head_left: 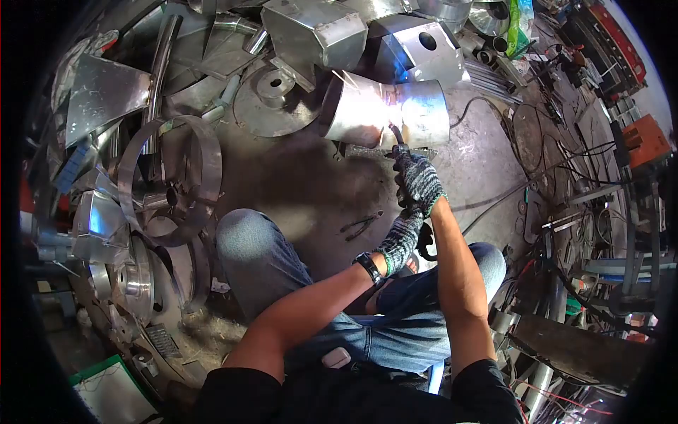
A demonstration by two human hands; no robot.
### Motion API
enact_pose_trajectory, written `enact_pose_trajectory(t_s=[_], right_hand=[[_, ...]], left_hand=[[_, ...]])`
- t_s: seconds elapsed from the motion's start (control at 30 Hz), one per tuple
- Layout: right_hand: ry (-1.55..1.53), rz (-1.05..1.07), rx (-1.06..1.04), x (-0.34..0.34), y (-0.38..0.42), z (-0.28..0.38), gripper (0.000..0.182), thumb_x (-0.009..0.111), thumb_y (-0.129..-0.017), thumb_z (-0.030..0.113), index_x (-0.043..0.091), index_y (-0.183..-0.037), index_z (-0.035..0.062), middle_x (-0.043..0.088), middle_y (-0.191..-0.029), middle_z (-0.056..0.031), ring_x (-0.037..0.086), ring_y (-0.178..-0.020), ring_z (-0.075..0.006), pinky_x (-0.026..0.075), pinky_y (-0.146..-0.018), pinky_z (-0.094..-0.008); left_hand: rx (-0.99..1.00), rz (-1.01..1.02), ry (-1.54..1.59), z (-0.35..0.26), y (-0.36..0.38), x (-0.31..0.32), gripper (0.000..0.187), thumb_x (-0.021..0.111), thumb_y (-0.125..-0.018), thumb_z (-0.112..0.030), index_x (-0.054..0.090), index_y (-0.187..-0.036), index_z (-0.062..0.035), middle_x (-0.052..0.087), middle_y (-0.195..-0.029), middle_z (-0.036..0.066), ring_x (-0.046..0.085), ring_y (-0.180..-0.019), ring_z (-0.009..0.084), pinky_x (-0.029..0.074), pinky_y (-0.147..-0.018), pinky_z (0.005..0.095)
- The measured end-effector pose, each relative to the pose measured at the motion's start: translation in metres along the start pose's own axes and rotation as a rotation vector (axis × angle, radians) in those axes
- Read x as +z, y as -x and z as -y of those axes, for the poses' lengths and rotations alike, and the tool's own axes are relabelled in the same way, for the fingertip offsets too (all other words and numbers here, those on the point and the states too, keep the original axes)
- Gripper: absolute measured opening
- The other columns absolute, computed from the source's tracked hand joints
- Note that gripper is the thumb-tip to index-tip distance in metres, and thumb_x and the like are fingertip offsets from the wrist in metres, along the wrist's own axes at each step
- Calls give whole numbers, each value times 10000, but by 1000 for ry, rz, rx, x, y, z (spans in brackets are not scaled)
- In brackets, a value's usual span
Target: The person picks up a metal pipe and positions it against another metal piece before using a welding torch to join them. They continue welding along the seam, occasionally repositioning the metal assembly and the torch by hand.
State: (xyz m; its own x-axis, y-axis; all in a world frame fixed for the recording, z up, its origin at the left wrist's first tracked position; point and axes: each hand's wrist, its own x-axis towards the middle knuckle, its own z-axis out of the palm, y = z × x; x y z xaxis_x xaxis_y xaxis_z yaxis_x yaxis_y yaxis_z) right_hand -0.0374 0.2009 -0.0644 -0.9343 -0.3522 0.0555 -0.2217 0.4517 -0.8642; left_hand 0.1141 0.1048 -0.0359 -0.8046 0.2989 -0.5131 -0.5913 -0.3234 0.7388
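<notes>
A metal pipe piece (pixel 424 106), flared at its left end, lies on its side on the floor. A bright glow falls on its middle seam. My right hand (pixel 421 182), in a grey knit glove, is closed around a welding torch (pixel 398 136). The torch's bent neck points at the seam, its tip at or very near the metal. Just behind and below, my gloved left hand (pixel 402 239) is closed at the rear of the torch, against my right hand. A black curved part of the torch shows beside it; the fingers are partly hidden.
Pliers (pixel 361 223) lie on the floor near my knee. A round metal disc (pixel 263 116), a large metal ring (pixel 127 177) and folded sheet-metal boxes (pixel 314 35) stand left and behind. Cables (pixel 494 205) run along the right, beside metal scraps and an orange box (pixel 646 141).
</notes>
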Motion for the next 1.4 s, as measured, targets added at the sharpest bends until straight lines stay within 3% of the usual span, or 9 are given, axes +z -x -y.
enact_pose_trajectory(t_s=[0.33, 0.4, 0.73, 0.8, 0.83, 0.93, 1.0, 1.17, 1.4], right_hand=[[-14, 12, 17, -3, 1, 15, 621, 529, -1050, 648, 638, -983, 41, 503, -635, -35, 508, -464, -191, 435, -432, -376], [305, 232, 180, -10, 0, 34, 565, 696, -928, 97, 481, -1433, -35, 746, -978, -176, 735, -848, -365, 583, -712, -468], [267, 192, 184, -8, 2, 35, 464, 554, -1058, 153, 468, -1479, -22, 734, -942, -201, 736, -770, -336, 581, -644, -474], [-26, 1, 84, 1, 3, -2, 639, 560, -1038, 643, 666, -995, 14, 533, -642, -53, 505, -448, -197, 424, -429, -379], [-229, -58, 654, -7, 6, 93, 633, 559, -1044, 627, 673, -1013, 5, 544, -640, -58, 528, -451, -201, 437, -433, -386], [-204, 105, 730, -19, 4, 90, 466, 578, -1067, 291, 552, -1403, -31, 700, -838, -193, 702, -684, -325, 574, -613, -471], [230, 139, 111, -11, 5, 46, 433, 584, -1077, 329, 621, -1313, -32, 694, -812, -180, 709, -688, -298, 574, -599, -444], [36, 59, 360, -9, 10, 82, 585, 479, -1100, 562, 663, -1027, 11, 551, -647, -64, 564, -465, -189, 479, -445, -384], [33, 39, -27, -3, 3, 11, 645, 537, -1050, 637, 664, -1034, 5, 549, -651, -65, 552, -474, -195, 449, -439, -370]], left_hand=[[-11, 110, 139, -11, 9, 0, 495, 460, -1143, -511, 624, -1220, -50, 702, -921, 85, 691, -805, 195, 609, -696, 362], [-18, 120, 177, -5, 3, -1, 498, 455, -1145, -510, 621, -1225, -48, 703, -916, 90, 698, -804, 199, 612, -682, 370], [109, 0, -23, 18, -14, -1, 501, 423, -1159, -497, 635, -1233, -49, 726, -940, 76, 699, -817, 174, 576, -712, 335], [132, -30, -28, 19, -14, -2, 504, 418, -1161, -494, 635, -1237, -45, 724, -937, 73, 696, -816, 173, 576, -718, 336], [92, -25, -78, 7, -3, -3, 500, 416, -1163, -488, 635, -1234, -44, 726, -946, 78, 699, -819, 178, 577, -725, 335], [28, 3, -29, 12, -7, -3, 486, 413, -1165, -477, 632, -1230, -47, 722, -955, 89, 704, -821, 190, 591, -717, 347], [3, 27, 67, 15, -9, -2, 476, 413, -1166, -472, 628, -1231, -52, 718, -954, 93, 706, -822, 197, 602, -702, 360], [13, 129, 175, 3, -3, 0, 461, 421, -1160, -472, 607, -1222, -56, 689, -911, 95, 702, -810, 223, 630, -609, 413], [-37, 132, 194, 12, -7, -1, 448, 423, -1162, -464, 621, -1208, -65, 692, -888, 93, 697, -796, 213, 606, -600, 382]])
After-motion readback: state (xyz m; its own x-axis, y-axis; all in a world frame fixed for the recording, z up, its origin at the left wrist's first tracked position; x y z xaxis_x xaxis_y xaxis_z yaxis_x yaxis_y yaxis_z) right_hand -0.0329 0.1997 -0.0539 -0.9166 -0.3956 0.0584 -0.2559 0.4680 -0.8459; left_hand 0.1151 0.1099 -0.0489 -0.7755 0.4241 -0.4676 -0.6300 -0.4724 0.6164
